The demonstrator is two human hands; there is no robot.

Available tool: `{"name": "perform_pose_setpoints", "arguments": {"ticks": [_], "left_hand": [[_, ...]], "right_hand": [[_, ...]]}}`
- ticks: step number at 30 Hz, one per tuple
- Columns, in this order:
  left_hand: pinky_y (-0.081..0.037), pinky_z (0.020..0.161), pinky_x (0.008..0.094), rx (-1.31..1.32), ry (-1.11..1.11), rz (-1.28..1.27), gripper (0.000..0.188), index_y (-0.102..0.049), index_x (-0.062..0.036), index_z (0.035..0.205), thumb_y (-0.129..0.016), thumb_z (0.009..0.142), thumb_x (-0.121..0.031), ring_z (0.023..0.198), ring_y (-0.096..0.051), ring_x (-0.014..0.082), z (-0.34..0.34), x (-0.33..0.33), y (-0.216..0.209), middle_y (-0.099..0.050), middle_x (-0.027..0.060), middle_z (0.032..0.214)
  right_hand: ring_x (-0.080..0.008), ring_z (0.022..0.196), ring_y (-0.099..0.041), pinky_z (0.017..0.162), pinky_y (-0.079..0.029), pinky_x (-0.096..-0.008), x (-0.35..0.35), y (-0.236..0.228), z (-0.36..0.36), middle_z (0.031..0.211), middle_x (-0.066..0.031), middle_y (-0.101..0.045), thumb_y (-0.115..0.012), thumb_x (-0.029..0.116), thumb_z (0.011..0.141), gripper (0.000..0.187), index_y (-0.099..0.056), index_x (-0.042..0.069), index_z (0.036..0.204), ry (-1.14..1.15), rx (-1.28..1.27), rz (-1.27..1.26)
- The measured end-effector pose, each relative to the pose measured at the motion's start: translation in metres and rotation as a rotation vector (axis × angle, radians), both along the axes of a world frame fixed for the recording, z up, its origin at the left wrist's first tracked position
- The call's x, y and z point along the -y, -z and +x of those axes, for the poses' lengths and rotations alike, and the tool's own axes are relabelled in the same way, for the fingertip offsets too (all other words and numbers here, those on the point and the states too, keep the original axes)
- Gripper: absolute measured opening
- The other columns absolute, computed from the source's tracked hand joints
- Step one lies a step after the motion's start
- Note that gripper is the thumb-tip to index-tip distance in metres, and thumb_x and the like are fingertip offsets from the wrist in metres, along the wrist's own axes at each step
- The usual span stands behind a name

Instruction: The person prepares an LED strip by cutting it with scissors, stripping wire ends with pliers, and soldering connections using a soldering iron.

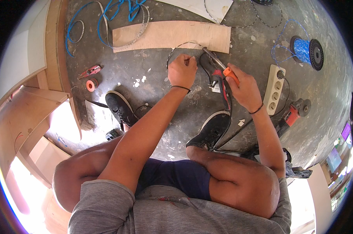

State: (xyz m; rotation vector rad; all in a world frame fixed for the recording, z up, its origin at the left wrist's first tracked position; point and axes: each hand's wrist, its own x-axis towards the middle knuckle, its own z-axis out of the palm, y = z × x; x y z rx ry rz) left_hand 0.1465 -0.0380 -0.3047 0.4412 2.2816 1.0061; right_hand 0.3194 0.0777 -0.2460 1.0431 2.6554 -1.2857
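Observation:
My right hand (pixel 244 90) is closed around the orange handle of a soldering iron (pixel 219 62), which slants up and to the left. Its metal tip end lies close to the end of a thin dark wire (pixel 179 47); whether they touch is too small to tell. This wire arcs over from my left hand (pixel 182 72), whose fingers are pinched together on it. Under the iron, a red and black corded tool (pixel 225 91) rests on the floor with a small white piece beside it. Just beyond both hands lies a thin curved wooden board (pixel 170 36).
A white power strip (pixel 274 89) and a red angle grinder (pixel 290 117) lie to the right. Farther right is a spool of blue cord (pixel 306 52). On the left are red pliers (pixel 90 71), a small orange spool (pixel 91 84), blue strips (pixel 106 15) and a wooden cabinet (pixel 57 46).

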Motion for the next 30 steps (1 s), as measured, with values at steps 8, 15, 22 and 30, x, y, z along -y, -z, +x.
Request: {"name": "perform_pose_setpoints", "arguments": {"ticks": [8,15,22,30], "left_hand": [[-0.050,0.058,0.0279,-0.002,0.004,-0.010,0.022,-0.066,0.0043,0.085,-0.063,0.084,-0.017,0.062,-0.067,0.0159,0.0003,-0.0005,-0.0005,-0.068,0.0124,0.068],[-0.051,0.058,0.0282,0.010,0.019,-0.019,0.023,-0.066,0.0053,0.086,-0.063,0.083,-0.018,0.063,-0.068,0.0170,0.0006,-0.0013,-0.0003,-0.068,0.0136,0.070],[-0.051,0.059,0.0279,0.034,-0.003,-0.005,0.024,-0.065,0.0066,0.087,-0.063,0.084,-0.017,0.062,-0.068,0.0172,0.0011,-0.0016,-0.0019,-0.068,0.0141,0.070],[-0.051,0.058,0.0275,0.038,-0.011,0.012,0.023,-0.065,0.0067,0.087,-0.062,0.084,-0.016,0.062,-0.068,0.0165,0.0015,-0.0025,-0.0023,-0.068,0.0139,0.070]], "right_hand": [[-0.0380,0.089,-0.062,0.080,-0.048,-0.0437,0.0000,0.0022,0.0013,0.106,-0.0197,-0.064,-0.057,0.015,0.084,0.038,-0.054,0.003,0.120,-0.013,-0.008,0.016],[-0.0388,0.088,-0.062,0.078,-0.048,-0.0440,-0.0006,0.0038,0.0012,0.102,-0.0207,-0.064,-0.058,0.016,0.084,0.038,-0.055,0.003,0.119,-0.007,-0.036,0.017],[-0.0388,0.088,-0.062,0.077,-0.049,-0.0436,-0.0008,0.0014,-0.0009,0.101,-0.0209,-0.064,-0.058,0.016,0.083,0.037,-0.055,0.003,0.118,0.006,-0.009,0.009],[-0.0389,0.088,-0.062,0.077,-0.049,-0.0441,-0.0012,0.0005,-0.0010,0.101,-0.0217,-0.064,-0.058,0.015,0.084,0.037,-0.055,0.002,0.118,0.001,-0.016,0.014]]}}
